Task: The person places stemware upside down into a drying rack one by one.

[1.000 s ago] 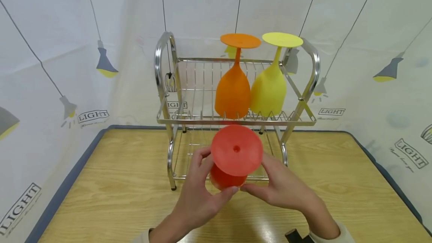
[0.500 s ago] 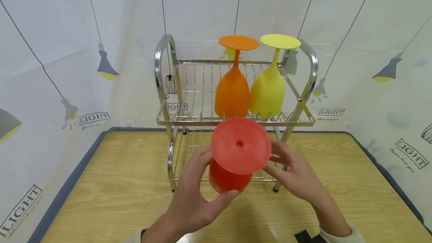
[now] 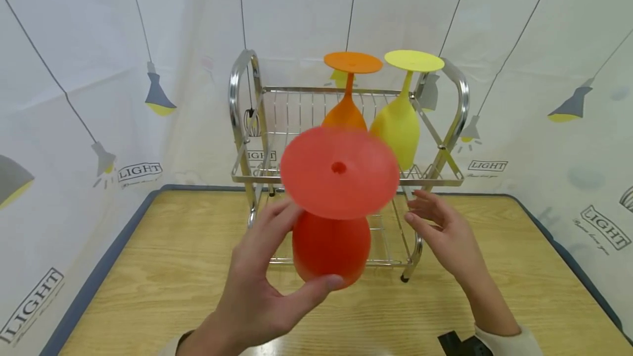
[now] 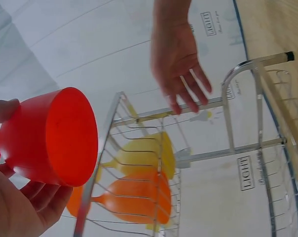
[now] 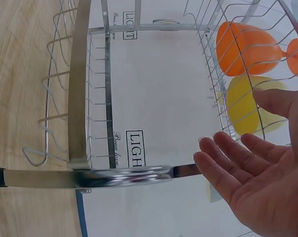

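Observation:
My left hand (image 3: pixel 264 284) holds a red goblet (image 3: pixel 331 246) by its bowl, upside down, with the foot on top. Thumb and fingers curl round the bowl; the left wrist view looks into the goblet's open mouth (image 4: pixel 72 138). The goblet is in front of the metal dish rack (image 3: pixel 247 180), apart from it. My right hand (image 3: pixel 450 240) is to the right of the goblet by the rack's right side, fingers loosely extended, holding nothing. On the upper shelf an orange goblet (image 3: pixel 346 111) and a yellow goblet (image 3: pixel 398 125) stand upside down; the red foot partly covers the orange one.
The two-tier rack stands on a wooden table (image 3: pixel 163 268). Its lower shelf (image 3: pixel 381 240) is partly hidden behind the red goblet. A white printed cloth (image 3: pixel 198 98) hangs behind and at both sides. A black strap piece (image 3: pixel 462 342) shows near the right sleeve.
The right hand has let go of the red goblet and moved away to the right. The left hand has raised the goblet and brought it closer to the head camera.

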Demonstrator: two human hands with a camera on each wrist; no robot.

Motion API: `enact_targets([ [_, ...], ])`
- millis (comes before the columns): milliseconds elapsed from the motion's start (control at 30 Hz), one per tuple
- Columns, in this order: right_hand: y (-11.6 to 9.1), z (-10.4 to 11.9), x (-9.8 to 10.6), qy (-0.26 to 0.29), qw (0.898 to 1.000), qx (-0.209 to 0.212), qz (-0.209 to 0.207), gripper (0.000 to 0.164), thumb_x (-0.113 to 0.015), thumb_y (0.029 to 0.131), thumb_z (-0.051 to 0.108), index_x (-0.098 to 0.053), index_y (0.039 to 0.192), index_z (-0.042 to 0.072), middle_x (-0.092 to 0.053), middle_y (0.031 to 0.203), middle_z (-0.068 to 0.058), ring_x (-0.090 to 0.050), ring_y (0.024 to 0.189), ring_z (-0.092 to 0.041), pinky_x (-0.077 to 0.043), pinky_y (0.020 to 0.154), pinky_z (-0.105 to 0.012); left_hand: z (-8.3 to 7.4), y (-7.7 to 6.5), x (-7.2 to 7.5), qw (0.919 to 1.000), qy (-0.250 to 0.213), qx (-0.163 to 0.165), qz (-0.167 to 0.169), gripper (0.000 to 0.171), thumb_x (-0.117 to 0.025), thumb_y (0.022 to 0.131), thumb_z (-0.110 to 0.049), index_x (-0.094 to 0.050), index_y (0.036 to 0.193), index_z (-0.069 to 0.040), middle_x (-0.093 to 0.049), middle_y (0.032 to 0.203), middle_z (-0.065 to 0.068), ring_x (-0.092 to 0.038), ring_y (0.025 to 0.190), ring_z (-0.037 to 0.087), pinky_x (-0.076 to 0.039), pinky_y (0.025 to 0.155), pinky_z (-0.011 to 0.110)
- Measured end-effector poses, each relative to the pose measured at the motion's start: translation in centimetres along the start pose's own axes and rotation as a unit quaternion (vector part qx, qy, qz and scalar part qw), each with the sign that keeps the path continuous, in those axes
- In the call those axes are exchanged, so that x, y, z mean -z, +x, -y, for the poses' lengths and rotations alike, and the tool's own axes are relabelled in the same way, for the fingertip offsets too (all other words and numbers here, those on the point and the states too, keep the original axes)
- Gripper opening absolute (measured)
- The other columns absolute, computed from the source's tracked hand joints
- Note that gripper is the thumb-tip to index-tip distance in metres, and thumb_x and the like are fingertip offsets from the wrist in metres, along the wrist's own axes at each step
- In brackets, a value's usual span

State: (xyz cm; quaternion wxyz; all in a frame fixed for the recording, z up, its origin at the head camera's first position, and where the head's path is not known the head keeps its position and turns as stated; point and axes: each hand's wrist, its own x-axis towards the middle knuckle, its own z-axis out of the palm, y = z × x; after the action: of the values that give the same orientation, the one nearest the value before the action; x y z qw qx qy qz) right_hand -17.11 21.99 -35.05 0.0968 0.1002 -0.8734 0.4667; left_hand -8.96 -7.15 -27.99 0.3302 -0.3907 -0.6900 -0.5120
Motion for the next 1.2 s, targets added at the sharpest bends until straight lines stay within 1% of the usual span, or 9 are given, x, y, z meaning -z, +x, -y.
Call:
enact_targets([
  [67,0.1,-0.3,0.1,-0.007,1.000,-0.005,-0.007,0.053,-0.062,0.097,0.029,-0.045,0.144,0.011,-0.063,0.127,-0.011,-0.056,0.105,0.008,-0.047,0.083,-0.008,-0.4,0.4,0.3,0.9999,-0.008,-0.008,-0.009,0.064,-0.076,0.085,-0.026,-0.050,0.136,0.002,-0.056,0.126,0.016,-0.054,0.113,0.027,-0.058,0.085,0.034],
  [200,0.2,-0.8,0.4,-0.016,0.999,-0.028,-0.016,0.055,-0.059,0.097,0.036,-0.044,0.144,0.011,-0.062,0.128,-0.011,-0.059,0.114,-0.015,-0.048,0.081,-0.011,-0.6,1.5,0.9,0.9980,-0.007,-0.039,-0.048,0.063,-0.075,0.085,-0.027,-0.051,0.132,0.007,-0.058,0.123,0.019,-0.056,0.109,0.029,-0.058,0.084,0.032],
  [300,0.3,-1.1,0.6,-0.009,0.999,-0.040,-0.029,0.055,-0.058,0.097,0.037,-0.044,0.143,0.009,-0.062,0.128,-0.012,-0.057,0.118,-0.027,-0.047,0.081,-0.012,-0.5,2.1,1.5,0.9957,0.005,-0.043,-0.082,0.064,-0.076,0.084,-0.027,-0.052,0.130,0.010,-0.059,0.122,0.021,-0.056,0.109,0.031,-0.057,0.084,0.028],
  [433,0.4,-1.6,0.5,0.000,0.997,-0.050,-0.058,0.051,-0.060,0.097,0.035,-0.048,0.137,0.008,-0.064,0.124,-0.012,-0.060,0.110,-0.008,-0.047,0.080,-0.010,-0.3,2.6,2.4,0.9941,0.016,-0.027,-0.104,0.067,-0.080,0.079,-0.023,-0.052,0.132,0.008,-0.058,0.122,0.020,-0.055,0.108,0.033,-0.057,0.083,0.028],
  [567,0.5,-1.8,0.4,0.005,0.994,-0.066,-0.092,0.046,-0.062,0.096,0.034,-0.052,0.131,0.005,-0.065,0.117,-0.007,-0.056,0.097,0.008,-0.048,0.078,-0.008,0.3,3.1,3.0,0.9942,0.034,-0.016,-0.101,0.072,-0.083,0.072,-0.015,-0.053,0.136,0.001,-0.059,0.125,0.015,-0.055,0.111,0.033,-0.059,0.081,0.036],
  [733,1.0,-1.9,0.3,0.004,0.987,-0.095,-0.127,0.046,-0.063,0.095,0.036,-0.054,0.129,0.007,-0.063,0.113,-0.003,-0.056,0.095,0.006,-0.048,0.075,-0.009,0.9,4.0,3.3,0.9932,0.068,0.018,-0.093,0.073,-0.083,0.073,-0.014,-0.053,0.139,-0.011,-0.059,0.128,0.006,-0.054,0.115,0.027,-0.059,0.081,0.040],
  [833,1.4,-2.0,0.3,-0.004,0.986,-0.103,-0.131,0.047,-0.062,0.094,0.039,-0.055,0.129,0.009,-0.062,0.117,-0.005,-0.055,0.097,0.005,-0.048,0.075,-0.010,1.1,4.6,3.0,0.9892,0.109,0.015,-0.096,0.064,-0.078,0.081,-0.025,-0.053,0.139,-0.011,-0.059,0.126,0.005,-0.055,0.113,0.019,-0.058,0.080,0.035],
  [967,1.9,-2.0,0.1,0.002,0.987,-0.098,-0.125,0.047,-0.063,0.094,0.039,-0.056,0.130,0.010,-0.061,0.121,-0.006,-0.055,0.099,0.003,-0.048,0.076,-0.010,1.7,5.2,2.8,0.9832,0.151,0.028,-0.100,0.066,-0.078,0.081,-0.025,-0.052,0.137,-0.004,-0.058,0.127,0.012,-0.054,0.113,0.016,-0.057,0.082,0.033],
  [1200,2.6,-2.0,-0.4,0.045,0.982,-0.107,-0.146,0.037,-0.066,0.092,0.035,-0.059,0.117,0.009,-0.060,0.108,0.003,-0.057,0.099,0.000,-0.047,0.076,-0.017,3.1,6.0,2.6,0.9765,0.172,0.103,-0.080,0.074,-0.081,0.078,-0.021,-0.047,0.142,-0.008,-0.054,0.130,0.010,-0.052,0.113,0.016,-0.057,0.082,0.037],
])
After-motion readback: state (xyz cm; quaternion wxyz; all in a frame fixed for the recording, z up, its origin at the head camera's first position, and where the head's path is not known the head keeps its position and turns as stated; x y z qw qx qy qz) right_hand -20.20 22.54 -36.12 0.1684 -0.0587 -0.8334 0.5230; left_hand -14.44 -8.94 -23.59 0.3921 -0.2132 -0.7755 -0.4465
